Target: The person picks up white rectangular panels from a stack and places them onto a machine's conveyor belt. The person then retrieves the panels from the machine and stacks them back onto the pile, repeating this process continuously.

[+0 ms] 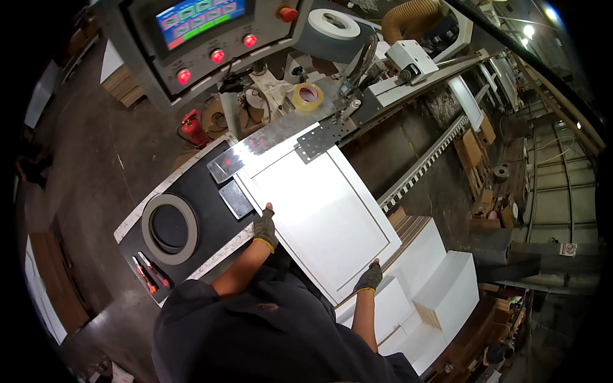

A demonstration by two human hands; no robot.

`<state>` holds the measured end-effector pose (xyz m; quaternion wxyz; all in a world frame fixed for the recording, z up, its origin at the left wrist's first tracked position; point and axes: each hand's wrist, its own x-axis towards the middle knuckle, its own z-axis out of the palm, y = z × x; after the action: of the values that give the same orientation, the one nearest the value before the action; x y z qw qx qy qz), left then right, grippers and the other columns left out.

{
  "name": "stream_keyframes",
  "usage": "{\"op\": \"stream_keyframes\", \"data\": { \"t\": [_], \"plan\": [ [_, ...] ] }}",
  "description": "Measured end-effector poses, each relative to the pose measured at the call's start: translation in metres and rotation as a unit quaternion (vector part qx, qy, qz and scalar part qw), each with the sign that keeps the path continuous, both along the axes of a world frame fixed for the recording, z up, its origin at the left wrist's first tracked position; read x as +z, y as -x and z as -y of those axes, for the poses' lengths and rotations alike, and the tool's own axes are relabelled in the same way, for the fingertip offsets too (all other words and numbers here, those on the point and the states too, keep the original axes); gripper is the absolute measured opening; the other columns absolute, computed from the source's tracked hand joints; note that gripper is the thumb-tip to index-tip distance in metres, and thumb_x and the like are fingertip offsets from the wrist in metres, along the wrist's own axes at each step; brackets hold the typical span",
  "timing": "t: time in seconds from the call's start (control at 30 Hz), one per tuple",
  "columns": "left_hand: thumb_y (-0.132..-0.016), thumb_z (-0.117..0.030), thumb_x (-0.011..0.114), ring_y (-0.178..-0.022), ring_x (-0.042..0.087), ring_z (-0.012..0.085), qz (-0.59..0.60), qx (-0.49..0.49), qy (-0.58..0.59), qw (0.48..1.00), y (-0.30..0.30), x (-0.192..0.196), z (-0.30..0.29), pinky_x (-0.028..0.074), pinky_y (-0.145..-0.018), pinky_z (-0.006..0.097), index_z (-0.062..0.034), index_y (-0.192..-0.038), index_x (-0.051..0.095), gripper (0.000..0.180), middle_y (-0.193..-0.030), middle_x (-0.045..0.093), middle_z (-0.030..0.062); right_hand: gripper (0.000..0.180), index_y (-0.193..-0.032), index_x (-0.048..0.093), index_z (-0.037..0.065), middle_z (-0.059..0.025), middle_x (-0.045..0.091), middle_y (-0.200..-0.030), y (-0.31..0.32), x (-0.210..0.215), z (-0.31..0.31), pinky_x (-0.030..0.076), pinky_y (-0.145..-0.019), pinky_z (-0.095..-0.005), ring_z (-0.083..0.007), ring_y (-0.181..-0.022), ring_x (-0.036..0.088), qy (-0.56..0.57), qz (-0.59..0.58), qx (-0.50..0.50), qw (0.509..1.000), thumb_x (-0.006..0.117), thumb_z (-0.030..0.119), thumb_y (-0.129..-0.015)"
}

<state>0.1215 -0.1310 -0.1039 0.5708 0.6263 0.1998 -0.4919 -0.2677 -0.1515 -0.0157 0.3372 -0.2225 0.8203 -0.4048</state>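
White panel [325, 217] is held at two edges: its left side is gripped by the gloved left hand [265, 231], its near edge by the right hand [368, 279]; its far end is partly covered by a perforated plate [314, 144], and a grey ring [147, 226] is laid on the bench [201, 182] at left

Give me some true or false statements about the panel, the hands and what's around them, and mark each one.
1. The left hand and right hand both touch the white framed panel. True.
2. Both hands are bare. False: they wear dark gloves with yellow cuffs.
3. The two utility knives lie inside the gray ring-shaped roll. False: they lie beside it.
4. A red fire extinguisher is beyond the black-topped table. True.
5. The yellowish tape roll sits on the panel. False: it sits apart from the panel.
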Motion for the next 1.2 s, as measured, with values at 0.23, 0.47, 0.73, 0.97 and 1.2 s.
{"op": "stream_keyframes", "data": {
  "t": [0.23, 0.47, 0.73, 0.97, 1.2],
  "plan": [
    [-0.082, -0.064, 0.072, -0.128, 0.046, 0.0322, 0.015, -0.019, 0.009, 1.000, 0.011, 0.023, 0.036, 0.042, -0.105, 0.051, 0.0056, -0.144, 0.039, 0.098, -0.142, 0.049, 0.0218, 0.046, -0.066, 0.046, 0.015, 0.0027, 0.038, -0.068, 0.010, 0.010, 0.035, 0.036, -0.069, -0.0346, -0.0160, -0.069, 0.034, -0.035, -0.036, 0.016, 0.999, 0.059, 0.045, -0.098],
    [-0.087, -0.057, 0.071, -0.120, 0.054, 0.0333, 0.024, 0.005, 0.003, 1.000, 0.040, 0.097, 0.101, 0.046, -0.100, 0.055, -0.0002, -0.133, 0.054, 0.075, -0.137, 0.055, 0.0158, 0.048, -0.067, 0.052, 0.009, 0.0009, 0.043, -0.067, 0.026, 0.005, 0.083, 0.036, -0.064, -0.0353, -0.0169, -0.066, 0.038, -0.014, 0.006, -0.012, 1.000, 0.066, 0.047, -0.094],
    [-0.095, -0.038, 0.069, -0.093, 0.061, 0.0153, 0.054, 0.055, 0.076, 0.994, 0.061, 0.059, 0.164, 0.053, -0.090, 0.037, -0.0063, -0.107, 0.066, 0.034, -0.098, 0.065, 0.0010, 0.050, -0.079, 0.063, 0.003, -0.0041, 0.061, -0.077, 0.056, -0.012, 0.148, 0.042, -0.074, -0.0376, -0.0201, -0.073, 0.049, -0.030, -0.003, 0.036, 0.999, 0.064, 0.050, -0.094],
    [-0.095, -0.051, 0.065, -0.086, 0.054, 0.0175, 0.114, -0.033, 0.072, 0.990, 0.070, 0.015, 0.221, 0.050, -0.077, 0.036, -0.0028, -0.113, 0.062, 0.051, -0.100, 0.061, 0.0048, 0.059, -0.113, 0.065, 0.000, -0.0112, 0.064, -0.110, 0.094, -0.033, 0.212, 0.046, -0.090, -0.0410, -0.0237, -0.102, 0.056, 0.017, 0.199, 0.026, 0.980, 0.065, 0.055, -0.091],
    [-0.102, -0.052, 0.047, -0.082, 0.062, 0.0210, 0.054, -0.125, 0.143, 0.980, 0.109, 0.049, 0.242, 0.056, -0.071, 0.042, -0.0119, -0.121, 0.056, 0.045, -0.096, 0.065, 0.0048, 0.025, -0.103, 0.057, 0.015, -0.0074, 0.063, -0.094, 0.156, -0.062, 0.188, 0.050, -0.065, -0.0392, -0.0238, -0.079, 0.062, 0.083, 0.464, -0.013, 0.882, 0.056, 0.040, -0.099]
  ]
}}
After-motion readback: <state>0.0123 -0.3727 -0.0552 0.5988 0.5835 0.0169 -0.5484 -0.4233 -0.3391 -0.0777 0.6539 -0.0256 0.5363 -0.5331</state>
